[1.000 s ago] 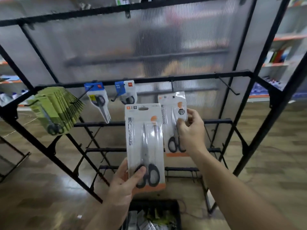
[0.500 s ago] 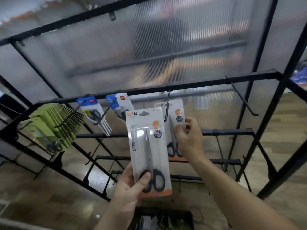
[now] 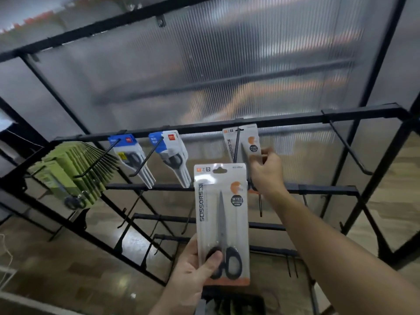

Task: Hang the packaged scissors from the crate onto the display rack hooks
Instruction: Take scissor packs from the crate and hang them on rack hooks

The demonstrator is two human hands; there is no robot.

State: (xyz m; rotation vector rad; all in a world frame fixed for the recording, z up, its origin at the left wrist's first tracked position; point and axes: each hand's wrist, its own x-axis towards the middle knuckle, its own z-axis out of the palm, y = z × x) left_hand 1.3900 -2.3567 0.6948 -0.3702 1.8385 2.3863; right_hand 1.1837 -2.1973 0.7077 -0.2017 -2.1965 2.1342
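Two packs of scissors are in play in the head view, the only one given. The right hand (image 3: 266,176) pinches the hung pack (image 3: 244,144) by its right edge, fingers curled onto the card. The wire hook (image 3: 236,148) runs down in front of the card's top, so the pack appears threaded on and pushed back close to the top bar of the rack (image 3: 295,118). That pinch at the side reads as steadying: it would hold the card flat against swinging and seat it at the back of the hook, leaving room in front for more.

The left hand (image 3: 193,269) grips the held pack (image 3: 221,223) low down, thumb across the black handles, with the card upright and its hang hole at the top, well clear of the fingers. Gripping the bottom leaves that hole free to meet a hook tip. This pack is nearer the camera than the hook and not yet on it; I judge it is meant for the same hook.

At the bottom edge the dark crate (image 3: 238,302) shows, its contents too blurred to count. To the left hang blue packs (image 3: 127,153) on two hooks and a fan of green packs (image 3: 75,169), each kind on its own hook, which suggests sorting by type. An empty hook (image 3: 347,151) juts out to the right.
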